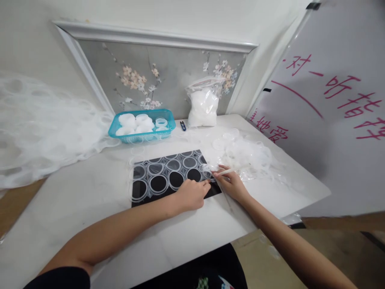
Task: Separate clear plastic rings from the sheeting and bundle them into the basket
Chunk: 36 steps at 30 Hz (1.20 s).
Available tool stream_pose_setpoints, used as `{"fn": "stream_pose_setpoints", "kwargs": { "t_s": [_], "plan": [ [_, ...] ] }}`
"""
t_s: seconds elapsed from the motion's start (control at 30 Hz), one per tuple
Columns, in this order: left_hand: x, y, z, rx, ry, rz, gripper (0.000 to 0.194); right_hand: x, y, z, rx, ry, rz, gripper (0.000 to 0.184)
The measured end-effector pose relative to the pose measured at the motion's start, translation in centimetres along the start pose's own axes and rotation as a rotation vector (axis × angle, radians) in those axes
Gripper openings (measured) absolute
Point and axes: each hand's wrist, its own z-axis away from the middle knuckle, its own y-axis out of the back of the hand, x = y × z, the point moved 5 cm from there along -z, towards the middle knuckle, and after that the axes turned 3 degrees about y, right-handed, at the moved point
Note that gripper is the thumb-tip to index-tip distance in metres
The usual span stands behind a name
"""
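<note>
A black sheet (171, 184) lies flat on the white table, with rows of translucent white rings (158, 183) across it. My left hand (192, 194) rests over its front right part. Its fingers are mostly curled, and the fingertips press at the sheet's right end near the rings; whatever they grip is hidden. At that same end, my right hand (233, 184) is closed around a thin white pen-like stick (227, 171). Just beyond both hands' fingertips, a clear ring piece (206, 171) stands up a little from the sheet.
A blue tray (142, 137) holds white round pieces. Behind the sheet are small dark snips (183, 125) and a zip bag (204, 106) of white material. Loose clear rings (246, 154) heap on the right. A large translucent ring net (51, 132) covers the left. A whiteboard (331, 168) stands at right.
</note>
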Motion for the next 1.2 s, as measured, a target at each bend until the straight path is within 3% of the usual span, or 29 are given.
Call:
{"fn": "stream_pose_setpoints", "kwargs": {
  "t_s": [0.5,0.7,0.8,0.87,0.93,1.0,1.1,1.2],
  "plan": [
    [-0.1,-0.6,-0.1,0.014,0.009,0.032,0.042,-0.5,0.2,0.2,-0.016,0.064,0.086,0.028],
    [-0.3,-0.5,-0.5,-0.023,0.034,0.121,0.043,-2.2,-0.7,1.1,-0.106,0.361,0.365,0.024],
    [-0.3,-0.4,-0.5,-0.048,0.044,0.172,0.041,-2.3,0.0,-0.3,-0.159,0.487,0.537,0.027],
    [-0.3,-0.3,-0.4,-0.07,0.045,0.202,0.04,-1.8,2.5,-2.6,0.011,0.418,0.634,0.027],
    [-0.4,-0.2,-0.3,-0.107,0.046,0.222,0.04,-0.9,5.8,-4.9,0.287,0.228,0.72,0.03],
    [-0.8,0.1,-0.4,-0.12,0.062,0.225,0.038,-0.1,8.0,-6.5,0.445,0.032,0.783,0.034],
    [-2.2,0.9,-1.0,-0.053,0.126,0.179,0.037,0.5,7.3,-7.6,0.343,-0.067,0.794,0.033],
    [-3.7,1.2,-1.8,0.005,0.2,0.119,0.046,0.3,3.9,-7.3,0.261,0.026,0.615,0.031]
  ]
}}
